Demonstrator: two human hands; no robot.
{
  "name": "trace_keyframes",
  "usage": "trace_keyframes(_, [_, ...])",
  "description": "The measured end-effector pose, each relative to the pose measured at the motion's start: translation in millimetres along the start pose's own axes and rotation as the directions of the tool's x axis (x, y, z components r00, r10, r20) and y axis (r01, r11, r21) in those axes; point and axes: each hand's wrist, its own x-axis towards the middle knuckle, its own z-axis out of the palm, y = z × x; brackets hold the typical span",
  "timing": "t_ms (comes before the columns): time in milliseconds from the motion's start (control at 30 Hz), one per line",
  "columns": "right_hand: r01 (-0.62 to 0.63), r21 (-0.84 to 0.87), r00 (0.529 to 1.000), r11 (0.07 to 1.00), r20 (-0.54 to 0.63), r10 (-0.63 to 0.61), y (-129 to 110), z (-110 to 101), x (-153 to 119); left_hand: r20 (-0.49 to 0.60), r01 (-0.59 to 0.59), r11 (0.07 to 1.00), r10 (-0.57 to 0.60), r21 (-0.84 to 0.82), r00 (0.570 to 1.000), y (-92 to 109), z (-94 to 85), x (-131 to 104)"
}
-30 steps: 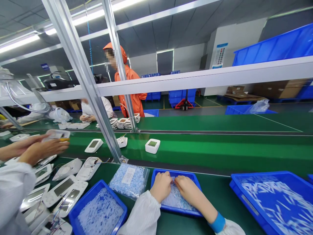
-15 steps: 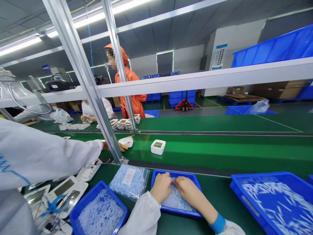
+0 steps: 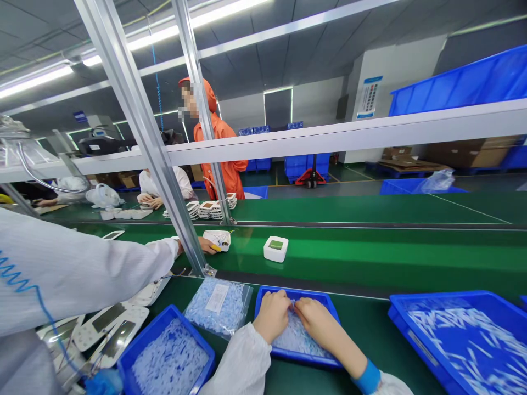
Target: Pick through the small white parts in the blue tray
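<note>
My left hand [image 3: 272,315] and my right hand [image 3: 317,319] meet over a small blue tray [image 3: 305,358], their fingertips almost touching. Both have fingers pinched together. Whatever lies between the fingertips is too small and hidden to make out. Beneath them, the tray holds many tiny pale blue and white pieces [image 3: 293,336]. A clear bag [image 3: 234,315] of similar light blue pieces, with a white label, lies just left of this tray. My right wrist wears a blue band [image 3: 366,376].
Another blue tray [image 3: 208,351] of small pieces stands left, and a larger one [image 3: 415,341] with white strips stands right. A co-worker's sleeve [image 3: 94,258] reaches across from the left to a white shell [image 3: 217,239]. A white box [image 3: 275,249] sits on the green belt [image 3: 370,252]. A metal post [image 3: 144,126] rises at left.
The white box has moved right along the belt. The co-worker's hand has shifted right with the white shell, whose hollow inside now shows. My hands have barely moved.
</note>
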Motion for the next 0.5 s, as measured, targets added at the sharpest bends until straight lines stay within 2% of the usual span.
trace_keyframes(333, [0.003,0.148,0.997,0.989,-0.075,0.008,1.0,-1.3,0.7,-0.039,-0.009,1.0,0.008,-0.024,0.999,0.0,2.0,0.6])
trace_keyframes(500, [-0.013,0.133,0.999,0.991,-0.047,0.019,1.9,-2.0,1.0,-0.042,-0.002,1.0,0.001,-0.026,0.999,0.0,2.6,1.0])
